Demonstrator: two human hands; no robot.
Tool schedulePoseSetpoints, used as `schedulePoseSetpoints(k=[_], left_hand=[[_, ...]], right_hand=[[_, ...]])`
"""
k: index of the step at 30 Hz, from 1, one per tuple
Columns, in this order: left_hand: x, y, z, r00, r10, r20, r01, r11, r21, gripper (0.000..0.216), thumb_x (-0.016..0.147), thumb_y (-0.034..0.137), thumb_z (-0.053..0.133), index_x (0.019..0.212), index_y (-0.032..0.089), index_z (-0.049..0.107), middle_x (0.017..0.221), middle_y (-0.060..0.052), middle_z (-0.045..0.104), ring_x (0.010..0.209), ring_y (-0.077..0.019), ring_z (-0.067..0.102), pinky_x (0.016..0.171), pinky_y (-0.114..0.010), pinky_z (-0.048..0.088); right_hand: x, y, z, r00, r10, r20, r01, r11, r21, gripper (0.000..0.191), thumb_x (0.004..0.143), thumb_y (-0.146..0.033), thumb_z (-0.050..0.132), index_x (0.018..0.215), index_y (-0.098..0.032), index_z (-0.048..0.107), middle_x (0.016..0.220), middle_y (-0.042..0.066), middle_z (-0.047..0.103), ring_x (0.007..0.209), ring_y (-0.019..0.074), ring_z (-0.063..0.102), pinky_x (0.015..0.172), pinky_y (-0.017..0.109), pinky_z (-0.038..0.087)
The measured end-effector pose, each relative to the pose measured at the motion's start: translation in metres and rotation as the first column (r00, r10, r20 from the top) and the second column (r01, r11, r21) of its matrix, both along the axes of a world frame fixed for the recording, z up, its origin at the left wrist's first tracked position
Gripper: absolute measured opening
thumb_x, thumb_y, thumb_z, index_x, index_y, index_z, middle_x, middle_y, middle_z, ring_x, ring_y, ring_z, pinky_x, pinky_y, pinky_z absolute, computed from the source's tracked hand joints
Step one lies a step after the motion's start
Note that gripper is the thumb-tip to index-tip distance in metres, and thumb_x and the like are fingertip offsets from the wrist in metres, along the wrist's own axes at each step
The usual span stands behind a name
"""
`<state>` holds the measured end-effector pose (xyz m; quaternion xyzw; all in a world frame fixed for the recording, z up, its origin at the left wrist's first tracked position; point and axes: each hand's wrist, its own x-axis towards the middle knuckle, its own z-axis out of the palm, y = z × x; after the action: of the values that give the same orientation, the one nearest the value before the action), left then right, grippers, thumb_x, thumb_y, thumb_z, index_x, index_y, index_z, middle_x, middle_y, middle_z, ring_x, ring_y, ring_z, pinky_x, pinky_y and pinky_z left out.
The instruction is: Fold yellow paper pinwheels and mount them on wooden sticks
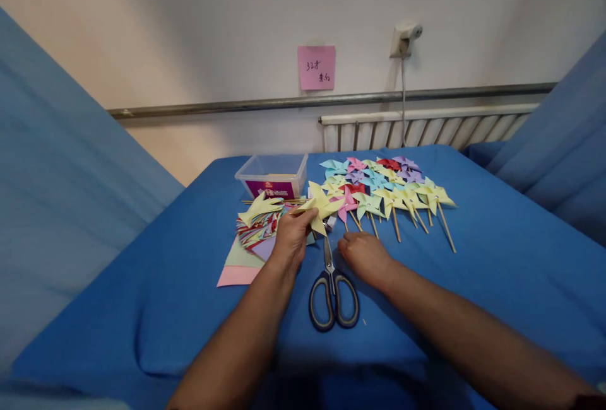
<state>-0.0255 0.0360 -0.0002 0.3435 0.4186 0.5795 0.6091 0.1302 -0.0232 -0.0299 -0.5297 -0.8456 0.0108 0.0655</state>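
My left hand (294,230) is closed on a pale yellow paper pinwheel (322,205), held up above the table. My right hand (363,255) rests low over the blue cloth with its fingers curled; whatever they may hold is hidden. Between my forearms lie scissors (333,296) with dark handles, their blades pointing away from me. A small whitish object (330,223) sits just beyond the blade tips, partly covered by the pinwheel. Several finished pinwheels (369,203) on wooden sticks lie in rows beyond my right hand.
A clear plastic box (272,178) with a purple label stands at the back left. In front of it are a stack of cut coloured paper (255,227) and pink and green sheets (237,274). Blue curtains (61,145) hang at both sides; a radiator (426,131) is behind.
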Motion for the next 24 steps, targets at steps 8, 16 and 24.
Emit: schedulePoseSetpoints(k=[8,16,24], left_hand=[[0.003,-0.003,0.003,1.0,-0.014,-0.02,0.014,1.0,-0.009,0.032,0.051,0.018,0.086,0.081,0.01,0.076,0.071,-0.005,0.073,0.059,-0.0147,0.065,0.061,-0.025,0.052],[0.002,-0.001,0.001,0.998,0.04,-0.054,-0.041,0.999,-0.02,0.035,0.05,0.02,0.085,0.082,0.009,0.075,0.07,-0.005,0.073,0.059,-0.0149,0.064,0.061,-0.026,0.051],[0.007,-0.01,0.005,0.95,0.116,-0.29,-0.091,0.991,0.098,0.028,0.055,0.026,0.081,0.079,0.013,0.075,0.066,-0.001,0.069,0.055,-0.0123,0.057,0.055,-0.024,0.042]], right_hand=[[0.002,-0.001,0.009,1.0,-0.017,0.003,0.017,1.0,-0.007,0.025,0.09,-0.01,0.048,0.092,-0.016,0.072,0.09,0.011,0.072,0.085,0.0241,0.068,0.072,0.031,0.048],[0.016,0.002,0.004,0.952,-0.059,-0.302,0.067,0.998,0.019,0.016,0.092,-0.022,0.057,0.088,-0.02,0.072,0.089,0.006,0.073,0.081,0.0194,0.068,0.069,0.027,0.047],[-0.002,0.004,0.016,0.416,0.03,-0.909,0.25,0.957,0.146,0.01,0.086,-0.026,0.066,0.081,-0.021,0.072,0.075,0.001,0.07,0.065,0.0147,0.063,0.063,0.026,0.049]])
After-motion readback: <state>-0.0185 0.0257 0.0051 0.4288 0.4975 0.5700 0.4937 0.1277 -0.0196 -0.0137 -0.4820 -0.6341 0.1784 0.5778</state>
